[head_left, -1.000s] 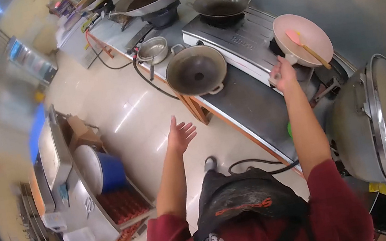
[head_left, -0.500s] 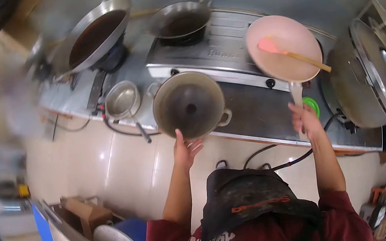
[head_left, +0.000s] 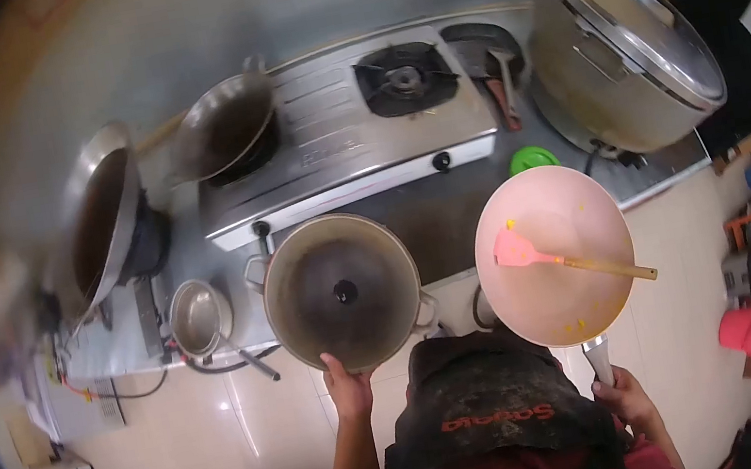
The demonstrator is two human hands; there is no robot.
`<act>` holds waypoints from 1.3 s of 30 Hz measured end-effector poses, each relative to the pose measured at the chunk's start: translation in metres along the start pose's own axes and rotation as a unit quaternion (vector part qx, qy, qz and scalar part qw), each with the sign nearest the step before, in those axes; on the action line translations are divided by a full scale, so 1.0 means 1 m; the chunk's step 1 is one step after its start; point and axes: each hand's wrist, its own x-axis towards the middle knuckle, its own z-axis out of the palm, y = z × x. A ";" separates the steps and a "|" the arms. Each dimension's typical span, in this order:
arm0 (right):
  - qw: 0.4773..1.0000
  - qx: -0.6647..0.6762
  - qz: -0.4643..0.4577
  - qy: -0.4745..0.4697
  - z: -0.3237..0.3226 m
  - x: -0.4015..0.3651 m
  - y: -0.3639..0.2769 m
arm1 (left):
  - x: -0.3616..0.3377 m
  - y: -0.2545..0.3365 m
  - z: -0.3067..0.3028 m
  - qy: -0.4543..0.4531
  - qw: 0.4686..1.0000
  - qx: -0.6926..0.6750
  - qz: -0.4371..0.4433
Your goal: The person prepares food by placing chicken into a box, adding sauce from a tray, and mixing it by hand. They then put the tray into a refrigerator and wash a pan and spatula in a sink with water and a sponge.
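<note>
My right hand (head_left: 625, 396) grips the grey handle of a pink frying pan (head_left: 557, 294), held off the stove in front of my apron. A pink spatula (head_left: 536, 256) with a wooden handle lies in the pan, with a few yellow crumbs around it. My left hand (head_left: 349, 391) touches the near rim of a dark wok (head_left: 342, 289) that sits at the counter's front edge. The burner (head_left: 405, 79) on the steel stove (head_left: 324, 159) is bare.
A large lidded steel pot (head_left: 626, 47) stands at the right. A green lid (head_left: 532, 158) lies beside it. Two more woks (head_left: 227, 132) (head_left: 104, 223) sit at the left, and a small steel saucepan (head_left: 197, 317) near the edge. Shelves and a pink bucket (head_left: 744, 328) stand at the right.
My right hand has lifted the pink pan off the burner and drawn it toward me. My left hand has closed onto the dark wok's rim. My head turned to look straight down.
</note>
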 end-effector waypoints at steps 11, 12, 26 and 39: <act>0.997 0.017 -0.028 0.069 0.001 -0.029 0.074 | 0.104 0.093 0.223 -0.135 0.982 -0.128 0.028; 0.997 0.033 -0.011 0.065 0.002 -0.033 0.068 | 0.127 0.098 0.249 -0.153 0.978 -0.141 0.031; 0.999 -0.040 0.026 -0.013 -0.080 -0.007 0.049 | 0.323 0.073 0.376 -0.154 0.976 -0.152 -0.023; 0.954 -0.183 0.000 -0.237 -0.224 0.065 -0.024 | 0.209 0.029 0.404 -0.039 0.999 0.015 0.022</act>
